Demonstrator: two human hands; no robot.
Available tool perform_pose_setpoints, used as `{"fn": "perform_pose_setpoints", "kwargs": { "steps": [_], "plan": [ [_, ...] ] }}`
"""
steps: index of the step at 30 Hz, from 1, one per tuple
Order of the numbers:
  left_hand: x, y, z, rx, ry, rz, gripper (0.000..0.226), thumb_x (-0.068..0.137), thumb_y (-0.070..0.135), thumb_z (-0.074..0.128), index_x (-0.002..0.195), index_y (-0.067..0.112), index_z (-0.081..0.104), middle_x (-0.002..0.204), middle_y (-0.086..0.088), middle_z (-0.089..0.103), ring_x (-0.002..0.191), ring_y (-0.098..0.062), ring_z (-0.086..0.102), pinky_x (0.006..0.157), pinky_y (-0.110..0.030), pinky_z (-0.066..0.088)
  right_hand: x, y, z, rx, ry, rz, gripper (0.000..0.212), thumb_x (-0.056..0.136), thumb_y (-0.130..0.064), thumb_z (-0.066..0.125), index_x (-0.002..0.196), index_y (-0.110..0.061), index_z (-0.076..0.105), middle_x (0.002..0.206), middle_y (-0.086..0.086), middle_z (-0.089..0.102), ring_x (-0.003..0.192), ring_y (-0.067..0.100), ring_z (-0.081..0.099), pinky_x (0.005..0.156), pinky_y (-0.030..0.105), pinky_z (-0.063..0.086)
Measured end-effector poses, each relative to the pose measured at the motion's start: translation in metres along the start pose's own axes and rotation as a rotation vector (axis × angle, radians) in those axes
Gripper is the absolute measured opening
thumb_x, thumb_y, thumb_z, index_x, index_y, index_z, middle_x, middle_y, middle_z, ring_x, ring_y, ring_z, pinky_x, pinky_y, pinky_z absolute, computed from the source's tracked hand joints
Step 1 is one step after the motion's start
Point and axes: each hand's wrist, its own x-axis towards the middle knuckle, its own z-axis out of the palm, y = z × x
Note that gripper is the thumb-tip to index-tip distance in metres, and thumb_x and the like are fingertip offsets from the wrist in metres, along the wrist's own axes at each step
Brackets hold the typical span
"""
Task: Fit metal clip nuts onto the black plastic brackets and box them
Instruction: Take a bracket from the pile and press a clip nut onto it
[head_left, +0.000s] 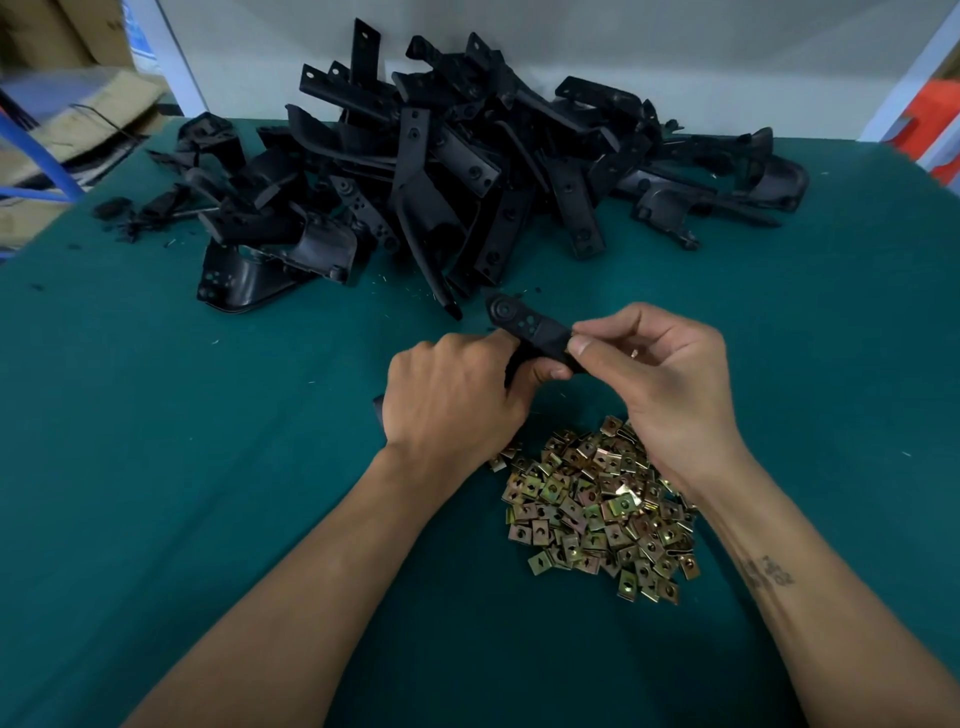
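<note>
A black plastic bracket (524, 327) is held above the green table between both hands. My left hand (457, 400) grips its lower part, fingers curled round it, and a black end pokes out below the wrist. My right hand (660, 374) pinches the bracket's right edge between thumb and forefinger; whether a clip nut sits under those fingertips is hidden. A heap of brass-coloured metal clip nuts (597, 514) lies on the table just below the hands. A big pile of black brackets (441, 166) fills the back of the table.
The green table mat (182, 467) spreads wide to the left and right of my arms. Black plastic scraps (135, 213) lie at the back left. Cardboard boxes (67, 124) and a blue frame stand beyond the left edge. A white wall closes the back.
</note>
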Motion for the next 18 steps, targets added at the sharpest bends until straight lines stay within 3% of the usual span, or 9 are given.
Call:
{"fn": "perform_pose_setpoints", "kwargs": {
  "steps": [4,7,10,12,18],
  "plan": [
    [0.000,0.001,-0.002,-0.004,0.012,-0.002,0.060,0.093,0.075,0.041,0.084,0.023,0.069,0.064,0.001,0.067,0.053,-0.035,0.063,0.050,-0.030,0.031,0.002,-0.003,-0.007,0.038,-0.077,0.021,0.016,0.085,-0.037,0.070,0.080,-0.024,0.077,0.097,0.011,0.077,0.102,0.029,0.071,0.102,0.057,0.051],
    [0.000,0.002,-0.001,-0.005,0.001,-0.016,0.063,0.093,0.077,0.038,0.084,0.023,0.069,0.068,0.001,0.069,0.057,-0.035,0.064,0.051,-0.031,0.033,0.003,-0.003,-0.008,0.056,-0.088,0.032,0.018,0.086,-0.037,0.068,0.077,-0.023,0.076,0.097,0.012,0.077,0.104,0.029,0.071,0.104,0.060,0.049],
    [0.000,0.001,-0.001,-0.027,-0.018,-0.034,0.066,0.094,0.078,0.033,0.086,0.022,0.068,0.068,-0.001,0.068,0.060,-0.037,0.064,0.052,-0.033,0.036,0.003,0.000,-0.005,0.022,-0.088,-0.004,0.006,0.080,-0.026,0.072,0.076,-0.027,0.076,0.089,0.006,0.076,0.092,0.025,0.071,0.091,0.045,0.056],
    [0.000,0.000,0.000,-0.043,-0.017,-0.023,0.065,0.094,0.076,0.034,0.084,0.020,0.066,0.065,-0.001,0.066,0.059,-0.037,0.063,0.052,-0.033,0.035,0.003,0.000,-0.005,0.015,-0.076,-0.025,0.016,0.078,-0.016,0.072,0.074,-0.030,0.076,0.086,-0.002,0.076,0.085,0.013,0.069,0.082,0.029,0.054],
    [0.001,-0.001,0.000,-0.047,0.008,0.010,0.059,0.095,0.072,0.042,0.081,0.019,0.064,0.061,-0.001,0.063,0.053,-0.037,0.061,0.051,-0.031,0.031,0.003,-0.002,-0.013,-0.078,-0.235,-0.070,0.009,0.085,-0.008,0.063,0.089,-0.015,0.065,0.098,0.002,0.074,0.091,0.008,0.065,0.083,0.020,0.050]
  ]
}}
